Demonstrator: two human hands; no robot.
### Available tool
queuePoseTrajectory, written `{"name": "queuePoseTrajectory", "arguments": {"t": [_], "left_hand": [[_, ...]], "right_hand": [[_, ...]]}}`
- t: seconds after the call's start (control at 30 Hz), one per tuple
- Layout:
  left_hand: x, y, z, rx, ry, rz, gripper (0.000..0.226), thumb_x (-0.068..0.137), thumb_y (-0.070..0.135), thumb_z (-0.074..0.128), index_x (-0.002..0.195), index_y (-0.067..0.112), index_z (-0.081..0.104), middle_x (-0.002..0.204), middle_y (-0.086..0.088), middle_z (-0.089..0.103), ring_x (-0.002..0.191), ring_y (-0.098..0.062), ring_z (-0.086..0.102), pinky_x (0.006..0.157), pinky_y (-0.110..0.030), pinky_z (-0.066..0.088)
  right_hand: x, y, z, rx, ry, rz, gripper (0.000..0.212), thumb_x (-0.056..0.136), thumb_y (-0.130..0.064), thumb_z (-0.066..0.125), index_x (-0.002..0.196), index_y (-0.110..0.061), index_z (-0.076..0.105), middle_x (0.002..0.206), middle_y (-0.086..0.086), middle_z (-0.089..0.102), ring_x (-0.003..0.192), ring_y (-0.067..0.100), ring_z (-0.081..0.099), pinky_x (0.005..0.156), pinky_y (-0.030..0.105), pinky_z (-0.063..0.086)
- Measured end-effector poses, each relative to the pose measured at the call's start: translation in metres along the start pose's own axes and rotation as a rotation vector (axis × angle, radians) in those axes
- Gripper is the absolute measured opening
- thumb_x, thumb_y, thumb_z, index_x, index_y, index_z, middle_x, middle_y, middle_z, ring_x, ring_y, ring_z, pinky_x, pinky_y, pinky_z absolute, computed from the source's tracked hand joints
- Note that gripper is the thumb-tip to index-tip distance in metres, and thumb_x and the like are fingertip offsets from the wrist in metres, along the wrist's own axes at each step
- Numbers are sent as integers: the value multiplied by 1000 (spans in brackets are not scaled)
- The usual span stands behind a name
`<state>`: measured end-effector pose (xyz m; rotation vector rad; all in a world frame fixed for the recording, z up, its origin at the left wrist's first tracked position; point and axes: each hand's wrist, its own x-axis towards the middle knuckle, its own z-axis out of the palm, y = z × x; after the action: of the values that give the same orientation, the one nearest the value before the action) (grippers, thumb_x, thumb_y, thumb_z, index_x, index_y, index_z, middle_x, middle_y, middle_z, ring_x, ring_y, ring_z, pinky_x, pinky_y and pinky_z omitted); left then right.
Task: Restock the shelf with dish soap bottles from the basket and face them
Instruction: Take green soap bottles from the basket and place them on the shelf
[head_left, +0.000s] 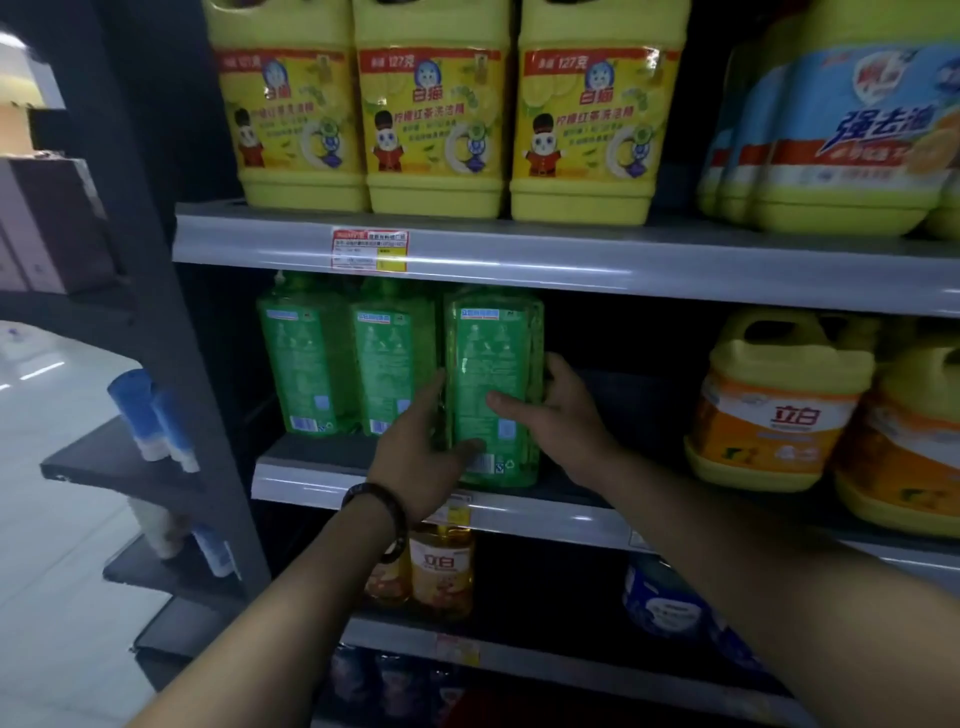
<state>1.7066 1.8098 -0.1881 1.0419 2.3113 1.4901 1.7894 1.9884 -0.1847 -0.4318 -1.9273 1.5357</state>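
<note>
both hands on a green bottle at the shelf edge

head view: now the left hand (423, 457) and the right hand (558, 415) clasp one green dish soap bottle (491, 384) from either side, fingers (511, 402) wrapped onto its label. the bottle stands upright at the front of the middle shelf (311, 480), back label with barcode facing out. just to its left stand two more green bottles (353, 358), also showing back labels and set a little deeper on the shelf. a dark bracelet (376, 501) circles the left wrist. to the right on that shelf, well apart, sit yellow jugs with orange labels (774, 410). on the upper shelf (571, 254) three big yellow jugs (436, 114) stand in a row above a price tag (370, 250). below, an amber bottle (441, 569) stands partly behind the left forearm.
</note>
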Motion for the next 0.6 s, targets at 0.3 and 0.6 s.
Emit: {"name": "queuePoseTrajectory", "arguments": {"t": [0.3, 0.6], "left_hand": [[38, -29, 18, 48, -43, -15, 100, 93, 34, 78, 168, 31, 12, 165, -7, 31, 151, -28, 38, 119, -48, 42], [49, -34, 21, 176, -67, -65, 95, 98, 38, 71, 169, 26, 9, 171, -6, 27, 154, -29, 35, 122, -43, 39]], "right_hand": [[44, 47, 17, -116, 10, -95, 65, 85, -15, 89, 136, -31, 52, 123, -12, 73, 109, -1, 72, 92, 27, 60], [58, 41, 13, -404, -15, -74, 83, 80, -32, 93, 148, -28, 46, 137, -4, 68, 120, 15, 67, 102, 37, 56]]}}
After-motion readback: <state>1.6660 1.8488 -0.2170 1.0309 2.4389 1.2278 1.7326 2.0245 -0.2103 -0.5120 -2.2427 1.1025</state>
